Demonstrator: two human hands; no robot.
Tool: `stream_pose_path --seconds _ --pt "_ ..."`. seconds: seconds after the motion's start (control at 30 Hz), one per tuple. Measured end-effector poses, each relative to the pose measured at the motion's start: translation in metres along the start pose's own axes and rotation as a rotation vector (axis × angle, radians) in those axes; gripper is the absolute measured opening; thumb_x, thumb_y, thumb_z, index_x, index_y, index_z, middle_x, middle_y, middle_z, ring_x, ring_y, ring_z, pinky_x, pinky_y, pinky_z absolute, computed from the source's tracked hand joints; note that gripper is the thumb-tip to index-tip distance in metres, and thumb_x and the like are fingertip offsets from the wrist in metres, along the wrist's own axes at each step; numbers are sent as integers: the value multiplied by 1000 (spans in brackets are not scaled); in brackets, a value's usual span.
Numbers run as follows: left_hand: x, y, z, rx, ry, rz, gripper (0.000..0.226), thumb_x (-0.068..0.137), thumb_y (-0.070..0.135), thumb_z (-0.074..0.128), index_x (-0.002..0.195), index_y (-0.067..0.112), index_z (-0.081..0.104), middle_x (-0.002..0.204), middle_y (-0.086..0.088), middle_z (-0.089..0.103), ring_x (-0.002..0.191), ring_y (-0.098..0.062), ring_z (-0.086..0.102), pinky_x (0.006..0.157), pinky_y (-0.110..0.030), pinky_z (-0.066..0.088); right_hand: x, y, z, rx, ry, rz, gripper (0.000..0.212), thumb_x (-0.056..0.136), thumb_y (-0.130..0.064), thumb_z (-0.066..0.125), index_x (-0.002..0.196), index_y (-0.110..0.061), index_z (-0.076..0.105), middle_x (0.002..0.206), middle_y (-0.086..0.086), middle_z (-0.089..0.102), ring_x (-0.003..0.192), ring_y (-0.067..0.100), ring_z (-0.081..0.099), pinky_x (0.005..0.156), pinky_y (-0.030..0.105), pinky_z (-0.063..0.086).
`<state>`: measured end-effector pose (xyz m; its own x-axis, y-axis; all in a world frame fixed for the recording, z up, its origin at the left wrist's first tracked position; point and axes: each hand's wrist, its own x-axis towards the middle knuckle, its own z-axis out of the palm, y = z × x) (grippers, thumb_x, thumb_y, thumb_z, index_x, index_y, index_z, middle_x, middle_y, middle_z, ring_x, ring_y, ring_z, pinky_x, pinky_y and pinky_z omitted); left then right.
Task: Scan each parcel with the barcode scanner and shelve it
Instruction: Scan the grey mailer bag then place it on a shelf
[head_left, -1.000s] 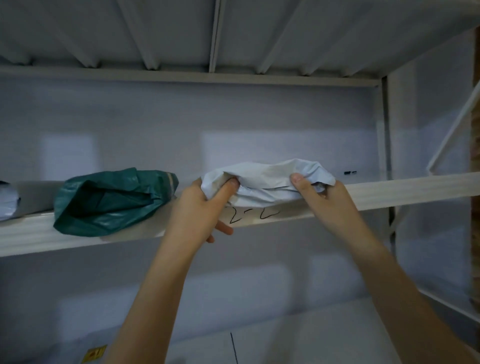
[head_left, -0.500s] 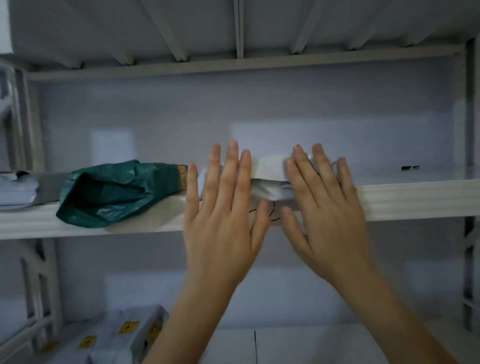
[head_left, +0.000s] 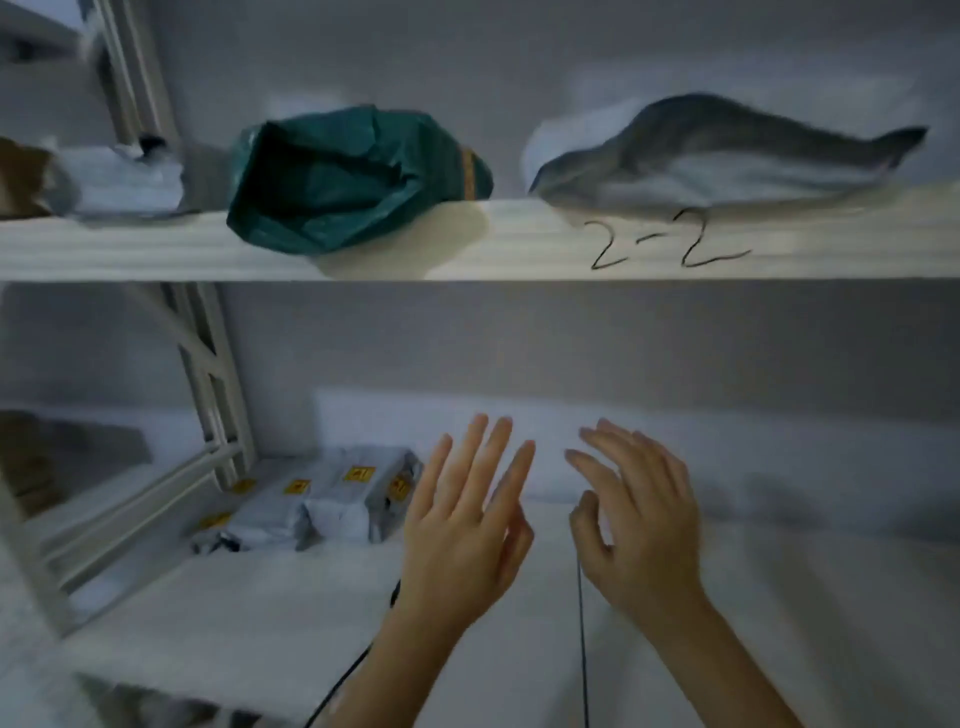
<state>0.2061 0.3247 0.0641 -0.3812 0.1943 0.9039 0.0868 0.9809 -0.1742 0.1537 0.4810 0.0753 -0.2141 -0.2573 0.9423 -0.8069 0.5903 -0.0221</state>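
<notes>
- Head view: white parcel (head_left: 727, 156) lies on the upper shelf (head_left: 519, 241), right above the "2-2" mark (head_left: 670, 244) on its front edge.
- Green bag (head_left: 353, 176) left of that mark, same shelf; more white parcels (head_left: 119, 179) further left.
- Left hand (head_left: 462, 525) and right hand (head_left: 636, 519) well below the mark, fingers spread, both empty.
- Labelled packs (head_left: 322, 506) on the lower shelf, left of the hands.
- Nothing between hands and parcel.

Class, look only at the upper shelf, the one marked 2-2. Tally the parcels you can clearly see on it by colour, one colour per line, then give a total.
Green parcel: 1
Grey-white parcels: 2, one above the 2-2 mark and one left of the green one
Brown item at the far left edge: 1, cut off, so too unclear to call
Total: 4 (3 clear parcels)
</notes>
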Motion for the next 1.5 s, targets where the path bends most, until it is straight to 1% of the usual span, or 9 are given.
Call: stream_pose_path --seconds 0.17,0.3,0.43,0.57,0.7,0.97,1.17,1.37,1.5 --pt "-157 -57 0 30 -620 -325 52 75 33 49 122 16 64 140 -7 51 133 -24 35 114 -35 13 -75 -59 94 87 -602 445 39 83 -17 54 122 -11 56 131 5 55 123 22 52 100 25 36" --pt "-220 -119 -11 76 -854 -532 57 72 44 45 115 17 69 133 -6 58 130 -22 35 112 -31 7 -84 -109 155 171 -838 517 44 94 -27 47 136 -16 38 140 0 41 127 18 42 100 24 35" --pt "-243 -174 -9 120 -921 -586 60 72 49 41 114 17 70 128 -5 63 125 -27 52 109 -36 19 -83 -142 208 282 -897 635 46 93 -26 51 136 -14 39 137 4 44 119 20 50 88 24 41" --pt "-238 -216 12 109 -944 -561 62 74 49 49 123 15 64 136 -9 56 126 -30 53 104 -42 40 -79 -158 246 306 -947 722 49 94 -25 52 138 -10 37 142 5 41 128 20 44 98 28 42" --pt "-214 -245 42 1 -949 -549 71 85 45 56 145 14 36 157 -11 23 146 -31 17 116 -43 18 -66 -157 276 272 -996 777 50 93 -26 51 137 -8 37 139 10 42 123 25 47 93 34 46" --pt "-171 -269 101 -80 -895 -607 84 86 51 56 151 15 17 159 -18 9 147 -33 7 116 -43 16 -43 -123 331 395 -973 871 35 85 -33 50 112 -12 50 114 12 56 102 29 57 71 33 45" --pt "-144 -280 151 -47 -943 -675 96 77 60 63 147 5 25 152 -29 17 143 -41 18 111 -49 29 -28 -116 351 654 -935 922 46 90 -26 49 135 -18 43 128 4 53 119 19 51 94 38 45" --pt "-122 -299 185 -45 -1209 -710 117 74 70 57 151 4 -2 155 -30 -7 144 -44 -8 116 -52 6 -17 -104 378 768 -916 1057 37 97 -22 41 134 -21 45 121 -5 56 110 14 53 98 35 46" --pt "-110 -302 210 -72 -1213 -729 119 72 63 66 151 6 -3 156 -27 -11 144 -43 -11 116 -52 5 -14 -100 400 736 -898 1200 36 95 -9 38 129 -8 49 127 5 57 114 24 55 103 39 44"
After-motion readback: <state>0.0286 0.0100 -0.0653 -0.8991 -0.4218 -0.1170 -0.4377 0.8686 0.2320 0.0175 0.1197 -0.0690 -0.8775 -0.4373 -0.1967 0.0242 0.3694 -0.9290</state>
